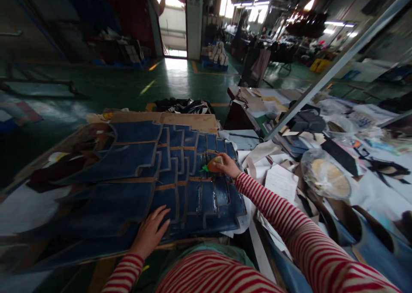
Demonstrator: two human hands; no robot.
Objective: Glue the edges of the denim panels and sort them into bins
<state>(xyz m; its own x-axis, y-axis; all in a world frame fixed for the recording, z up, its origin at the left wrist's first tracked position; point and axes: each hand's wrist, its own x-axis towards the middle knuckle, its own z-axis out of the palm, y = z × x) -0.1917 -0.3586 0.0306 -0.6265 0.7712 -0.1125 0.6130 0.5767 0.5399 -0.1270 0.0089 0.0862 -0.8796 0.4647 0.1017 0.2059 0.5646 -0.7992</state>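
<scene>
Dark blue leather-like panels (119, 196) with grey edges lie overlapped in stepped rows on the work table, crossed by brown strips. Closed round an orange-brown applicator (213, 166) with a green tip is my right hand (227, 166). The tip sits low over the right-hand rows of panels; whether it touches them I cannot tell. Glossy wet-looking streaks (213, 195) show on the narrow bands beside it. Fingers spread, my left hand (152, 229) lies flat on the near edge of the panels and holds nothing.
A cardboard sheet (189, 120) borders the panels' far side. To the right, a slanted metal pole (322, 76) rises among papers, scraps and a plastic-wrapped round roll (328, 175). More blue curved pieces (376, 237) lie near right. A dark bundle (182, 106) sits beyond the table.
</scene>
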